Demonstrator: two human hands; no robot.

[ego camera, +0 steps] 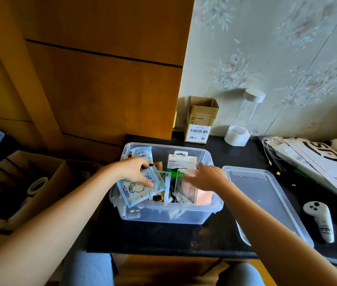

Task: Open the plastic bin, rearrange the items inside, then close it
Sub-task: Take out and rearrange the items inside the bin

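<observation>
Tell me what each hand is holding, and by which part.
The left hand grips a wet wipes pack by its upper edge. The right hand touches a clear packet; no grasp can be confirmed.

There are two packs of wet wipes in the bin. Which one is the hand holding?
The left hand grips the near wet wipes pack, at the bin's front left. The other pack stands untouched at the back left corner.

A single head-worn wide-angle camera looks forward and steeply down from above the seated person's lap, close over the black table (221,234), with both forearms entering from the bottom edge. Wood panelling and floral wallpaper (287,48) fill the upper frame, bent by the lens.
</observation>
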